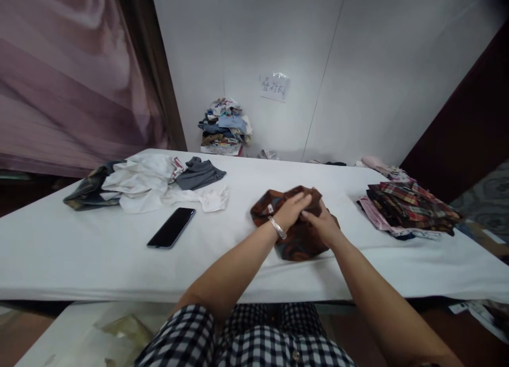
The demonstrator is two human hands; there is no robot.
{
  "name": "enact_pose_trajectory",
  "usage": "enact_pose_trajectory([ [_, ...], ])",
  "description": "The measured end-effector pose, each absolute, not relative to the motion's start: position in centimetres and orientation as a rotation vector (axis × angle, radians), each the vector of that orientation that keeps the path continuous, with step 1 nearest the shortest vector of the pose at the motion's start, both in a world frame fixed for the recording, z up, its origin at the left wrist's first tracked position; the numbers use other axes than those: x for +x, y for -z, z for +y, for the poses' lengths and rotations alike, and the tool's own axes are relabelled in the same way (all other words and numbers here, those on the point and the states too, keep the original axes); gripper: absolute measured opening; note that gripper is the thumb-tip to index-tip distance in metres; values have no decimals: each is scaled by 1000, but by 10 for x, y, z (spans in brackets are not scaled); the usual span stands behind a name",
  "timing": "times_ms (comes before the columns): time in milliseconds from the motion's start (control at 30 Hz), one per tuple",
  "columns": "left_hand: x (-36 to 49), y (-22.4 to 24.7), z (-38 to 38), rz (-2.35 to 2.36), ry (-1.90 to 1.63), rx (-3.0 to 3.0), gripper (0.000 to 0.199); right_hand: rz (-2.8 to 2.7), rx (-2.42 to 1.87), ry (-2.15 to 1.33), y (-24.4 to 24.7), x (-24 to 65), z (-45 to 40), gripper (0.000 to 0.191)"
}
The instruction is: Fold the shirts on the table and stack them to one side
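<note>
A brown patterned shirt (300,242), bunched and partly folded, lies on the white-covered table in front of me. Its small white label shows inside the neck at the left. My left hand (292,210), with a silver bracelet at the wrist, bends its fingers over the upper cloth; its thumb is hidden. From the right side, my right hand (323,225) grips the raised brown fabric, thumb in front and fingers behind it. The two hands are close together, with the shirt's lower part spread beneath them.
A black phone (172,228) lies to the left, before a heap of white clothes (143,178) and a grey garment (200,172). Folded plaid shirts (413,205) are stacked at the right. Behind the table stands a tall clothes pile (226,124) by the wall.
</note>
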State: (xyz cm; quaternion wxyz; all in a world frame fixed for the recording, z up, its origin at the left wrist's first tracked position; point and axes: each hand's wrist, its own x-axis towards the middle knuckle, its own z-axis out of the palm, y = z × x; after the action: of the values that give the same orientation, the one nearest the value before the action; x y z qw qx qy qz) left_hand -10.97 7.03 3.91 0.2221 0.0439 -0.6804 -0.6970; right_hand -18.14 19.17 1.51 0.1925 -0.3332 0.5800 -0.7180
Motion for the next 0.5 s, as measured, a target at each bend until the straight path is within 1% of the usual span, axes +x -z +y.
enact_pose_trajectory([
  [100,-95,-34,95,-2288,1646,51,43,1535,-653,2125,2,-184,191,51],
  [167,-73,-29,102,-2446,1453,-24,47,1456,-557,2139,13,-195,198,39],
  [200,-61,-24,102,-2488,1407,-59,47,1437,-526,2156,18,-200,203,34],
  [267,-40,-13,96,-2522,1373,-20,37,1433,-463,2211,25,-210,215,24],
  [333,-27,2,79,-2517,1291,197,28,1450,-423,2242,30,-218,227,18],
  [400,-22,18,56,-2491,1094,452,25,1452,-406,2237,34,-224,236,15],
  [500,-26,39,19,-2510,850,640,34,1410,-342,2257,39,-233,244,11],
])
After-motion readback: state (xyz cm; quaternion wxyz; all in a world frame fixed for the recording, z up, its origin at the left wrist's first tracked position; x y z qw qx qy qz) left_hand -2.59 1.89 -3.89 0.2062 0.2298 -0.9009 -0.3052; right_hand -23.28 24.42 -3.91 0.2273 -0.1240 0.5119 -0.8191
